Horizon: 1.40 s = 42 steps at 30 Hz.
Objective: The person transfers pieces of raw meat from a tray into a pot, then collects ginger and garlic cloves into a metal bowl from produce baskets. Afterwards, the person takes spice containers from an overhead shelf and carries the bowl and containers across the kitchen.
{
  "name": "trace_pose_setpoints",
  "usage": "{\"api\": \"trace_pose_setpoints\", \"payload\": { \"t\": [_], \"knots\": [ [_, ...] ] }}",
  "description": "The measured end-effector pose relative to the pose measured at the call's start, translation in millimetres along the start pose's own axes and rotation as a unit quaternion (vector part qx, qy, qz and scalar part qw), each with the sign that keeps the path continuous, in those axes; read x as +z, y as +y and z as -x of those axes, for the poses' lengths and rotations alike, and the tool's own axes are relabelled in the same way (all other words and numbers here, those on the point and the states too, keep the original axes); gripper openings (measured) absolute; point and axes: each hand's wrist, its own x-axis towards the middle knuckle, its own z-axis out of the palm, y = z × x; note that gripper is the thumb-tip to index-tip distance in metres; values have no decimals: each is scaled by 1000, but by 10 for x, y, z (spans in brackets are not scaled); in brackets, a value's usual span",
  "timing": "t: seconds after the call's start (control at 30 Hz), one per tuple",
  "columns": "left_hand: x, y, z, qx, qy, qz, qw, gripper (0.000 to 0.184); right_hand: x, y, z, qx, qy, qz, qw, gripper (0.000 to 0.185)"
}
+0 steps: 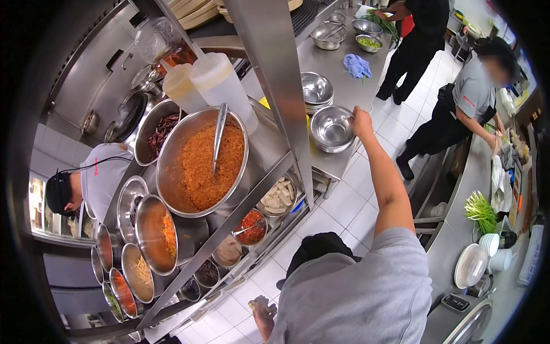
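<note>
My right hand [361, 122] stretches out at full arm's length, its fingers closed on the rim of a shiny metal bowl [332, 131]. That bowl is at the counter's edge, beside a stack of similar bowls [317, 90]. Low in the view, my left hand [264, 312] is raised with its fingers curled around something small and pale brown that I cannot make out. To its left are containers of ingredients, among them chopped red peppers [250, 227] and pale slices [278, 196]. My black cap and grey shirt hide part of the floor.
A large bowl of orange-red seasoning [207, 163] with a spoon stands on the metal shelf, near squeeze bottles [220, 77]. A shelf post [285, 74] rises between it and the counter. Co-workers stand left, top and right. A blue cloth [357, 66] lies on the counter.
</note>
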Motion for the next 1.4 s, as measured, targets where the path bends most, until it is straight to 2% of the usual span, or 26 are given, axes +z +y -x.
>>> {"api": "trace_pose_setpoints", "payload": {
  "t": [0.1, 0.17, 0.23, 0.3, 0.37, 0.4, 0.43, 0.47, 0.53, 0.6, 0.67, 0.73, 0.8, 0.87, 0.93, 0.97, 1.0, 1.03, 1.07, 1.1, 1.13, 1.2, 1.27, 1.37, 1.4],
  "knots": [
    [-58, -43, -58, 19, -8, -6, 1000, 46, -135, -138, 1, 18, 44, 0, 999, 30],
    [-29, 41, -94, -12, -1, -12, 1000, 45, -398, -373, -21, 58, -3, 38, 998, 26],
    [-103, 63, -200, 1, -22, -31, 999, 46, -854, -785, 18, 39, -3, 65, 997, 21],
    [-101, 166, -219, 5, -54, -65, 996, 48, -961, -951, 183, 19, -4, 88, 996, 19],
    [13, 281, -209, 3, -60, -66, 996, 48, -1006, -966, 381, -95, 181, -22, 979, 13],
    [33, 285, -206, 0, -67, -68, 995, 48, -922, -921, 467, -102, 182, -24, 978, 13],
    [-117, 94, -400, 39, -74, -45, 995, 48, -745, -835, 556, -123, 116, 18, 985, 11],
    [2, 202, -335, 5, -73, -50, 996, 46, -641, -763, 659, -147, 45, 59, 986, 8],
    [187, 392, -246, -8, -85, -113, 990, 45, -615, -711, 701, -82, 43, -19, 996, 7],
    [114, 338, -346, 14, -108, -136, 985, 44, -574, -712, 709, -64, 134, -159, 976, 8],
    [76, 280, -382, 33, -122, -138, 982, 48, -524, -718, 736, -146, 209, -54, 966, 14],
    [290, 502, -227, 13, -113, -145, 983, 53, -357, -454, 727, -122, 87, -66, 986, 20],
    [367, 571, -198, 20, -118, -145, 982, 54, -440, -448, 762, -145, 108, -93, 979, 23],
    [388, 632, -166, 36, -141, -159, 976, 53, -487, -380, 767, -186, 231, -87, 951, 28],
    [365, 679, -94, 78, -141, -146, 976, 49, -523, -194, 841, -76, 275, -160, 945, 34],
    [352, 677, -73, 90, -139, -132, 977, 48, -624, -185, 945, -39, 307, -155, 938, 39],
    [303, 680, -62, 103, -135, -113, 979, 47, -649, -21, 1045, -46, 359, -162, 918, 39],
    [241, 660, -91, 132, -137, -112, 975, 46, -722, 235, 1159, -31, 403, 3, 915, 44],
    [164, 618, -116, 158, -133, -110, 972, 44, -866, 77, 1422, 74, 389, 36, 918, 47],
    [88, 565, -131, 147, -127, -76, 978, 45, -916, 563, 1521, 82, 328, 105, 935, 42],
    [-11, 513, -135, 137, -126, -49, 981, 45, -954, 613, 1851, 97, 306, 229, 919, 36],
    [-218, 450, -108, 148, -90, -39, 984, 47, -841, 567, 2449, 80, 191, 309, 928, 35],
    [-497, 459, -80, 162, -59, -41, 984, 48, -589, 346, 2987, 48, 19, 328, 943, 35],
    [-954, 305, -61, 212, 26, -164, 963, 56, -163, -294, 3473, -43, -188, 290, 937, 37],
    [-1103, 239, -71, 208, 32, -148, 966, 56, -18, -568, 3590, -76, -240, 266, 931, 38]
  ]
}}
